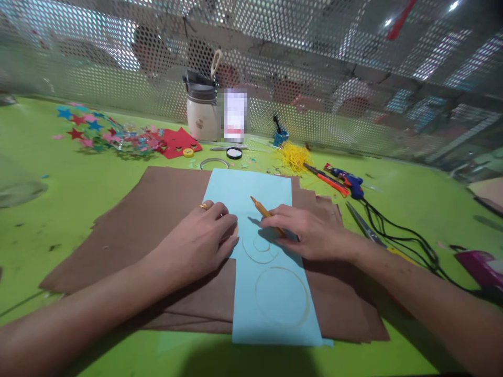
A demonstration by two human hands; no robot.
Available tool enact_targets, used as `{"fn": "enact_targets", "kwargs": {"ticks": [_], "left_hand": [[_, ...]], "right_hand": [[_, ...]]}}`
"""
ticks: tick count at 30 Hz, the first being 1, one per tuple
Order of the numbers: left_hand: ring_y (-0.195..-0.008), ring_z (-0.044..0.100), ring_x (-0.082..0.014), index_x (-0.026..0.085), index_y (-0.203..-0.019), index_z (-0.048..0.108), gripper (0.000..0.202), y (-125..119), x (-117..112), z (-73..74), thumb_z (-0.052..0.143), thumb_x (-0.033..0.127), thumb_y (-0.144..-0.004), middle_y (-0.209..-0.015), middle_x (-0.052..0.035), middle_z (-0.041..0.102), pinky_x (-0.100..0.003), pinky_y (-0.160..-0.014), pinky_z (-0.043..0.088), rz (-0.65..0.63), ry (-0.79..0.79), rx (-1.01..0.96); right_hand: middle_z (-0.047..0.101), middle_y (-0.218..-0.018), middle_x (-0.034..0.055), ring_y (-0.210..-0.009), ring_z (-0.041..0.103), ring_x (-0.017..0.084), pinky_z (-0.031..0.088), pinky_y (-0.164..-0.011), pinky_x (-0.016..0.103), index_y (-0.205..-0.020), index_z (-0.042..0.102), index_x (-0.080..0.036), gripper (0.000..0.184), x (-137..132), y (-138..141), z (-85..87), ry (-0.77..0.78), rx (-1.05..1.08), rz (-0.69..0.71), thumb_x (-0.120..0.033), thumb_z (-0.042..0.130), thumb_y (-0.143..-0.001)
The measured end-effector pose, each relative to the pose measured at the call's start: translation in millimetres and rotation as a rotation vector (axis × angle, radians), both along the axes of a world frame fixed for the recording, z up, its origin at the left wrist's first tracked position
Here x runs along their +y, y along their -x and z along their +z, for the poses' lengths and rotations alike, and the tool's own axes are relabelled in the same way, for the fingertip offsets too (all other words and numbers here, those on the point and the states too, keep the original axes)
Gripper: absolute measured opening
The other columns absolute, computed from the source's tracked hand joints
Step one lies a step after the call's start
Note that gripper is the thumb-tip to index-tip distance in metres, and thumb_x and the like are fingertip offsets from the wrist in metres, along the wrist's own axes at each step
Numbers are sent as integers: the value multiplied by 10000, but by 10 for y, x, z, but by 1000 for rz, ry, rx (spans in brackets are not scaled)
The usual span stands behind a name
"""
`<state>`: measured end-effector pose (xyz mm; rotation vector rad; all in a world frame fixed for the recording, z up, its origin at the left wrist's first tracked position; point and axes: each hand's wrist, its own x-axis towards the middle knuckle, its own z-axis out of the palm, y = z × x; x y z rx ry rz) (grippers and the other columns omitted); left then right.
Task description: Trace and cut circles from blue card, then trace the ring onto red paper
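A sheet of light blue paper point(271, 186) lies over a stack of brown sheets point(165, 204). Drawn on the blue paper are a large circle point(282, 296) and, above it, a smaller ring with another circle inside. My right hand point(298, 228) grips an orange marker point(259, 206), its tip pointing up and away from me, clear of the drawn lines. My left hand point(214, 230) rests on the blue paper's left side with fingers curled together. A pale rounded edge shows by its fingertips; what it belongs to is mostly hidden.
Star cutouts point(94, 125), red paper point(181, 142), a jar-like bottle point(202, 112), a tape ring point(214, 163) and yellow shreds point(294, 156) lie along the back. To the right are a blue glue gun point(349, 180), its black cord, scissors point(365, 222) and an orange cutter point(332, 183).
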<state>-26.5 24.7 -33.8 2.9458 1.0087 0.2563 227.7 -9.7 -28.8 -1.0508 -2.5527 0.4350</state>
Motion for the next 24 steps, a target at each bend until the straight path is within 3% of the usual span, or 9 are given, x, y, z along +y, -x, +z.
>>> {"fn": "enact_targets", "kwargs": {"ticks": [5, 9, 14, 18, 21, 24], "left_hand": [[-882, 538, -271, 163, -965, 658, 277, 11, 3, 4, 415, 294, -991, -915, -99, 576, -438, -834, 440, 0, 1, -8], [-885, 533, -274, 164, -970, 659, 274, 14, 23, -5, 423, 304, -989, -920, -99, 569, -440, -838, 439, 8, 19, -18], [-885, 526, -274, 163, -936, 652, 257, 15, 38, -7, 430, 284, -985, -919, -98, 568, -443, -852, 433, 4, 23, -14], [-884, 526, -269, 159, -928, 655, 248, 26, 27, 9, 434, 260, -980, -908, -97, 575, -430, -848, 428, -16, 5, -8], [-875, 525, -266, 159, -945, 664, 241, 35, 24, 6, 446, 258, -975, -907, -96, 577, -424, -836, 429, -17, 4, -9], [-875, 523, -267, 158, -949, 668, 257, 36, 33, -8, 431, 255, -981, -907, -96, 578, -430, -841, 432, -27, 3, -19]], "right_hand": [[658, -1014, 97, -913, 620, 210, 516, -794, 343, -1138, 624, -175, 313, -191, -20, -37, -46, -16, -164, -56, 508, -873], [630, -986, 80, -873, 579, 214, 461, -729, 344, -1069, 701, -227, 353, -193, -59, 55, -151, -179, -219, -34, 472, -882], [586, -1002, 100, -977, 501, 257, 451, -801, 388, -1156, 691, -206, 246, -49, 21, 125, -195, -307, -64, -240, 554, -954], [556, -1036, 122, -979, 463, 275, 462, -839, 435, -1283, 621, -151, 526, 73, 60, 28, -133, -296, 26, -520, 596, -909], [550, -1012, 125, -966, 464, 284, 462, -826, 443, -1261, 630, -129, 668, 78, 73, -63, -140, -274, -36, -659, 573, -857], [554, -948, 129, -941, 469, 291, 444, -794, 434, -1022, 706, -128, 542, -59, 137, -115, -215, -297, -208, -627, 533, -898]]}}
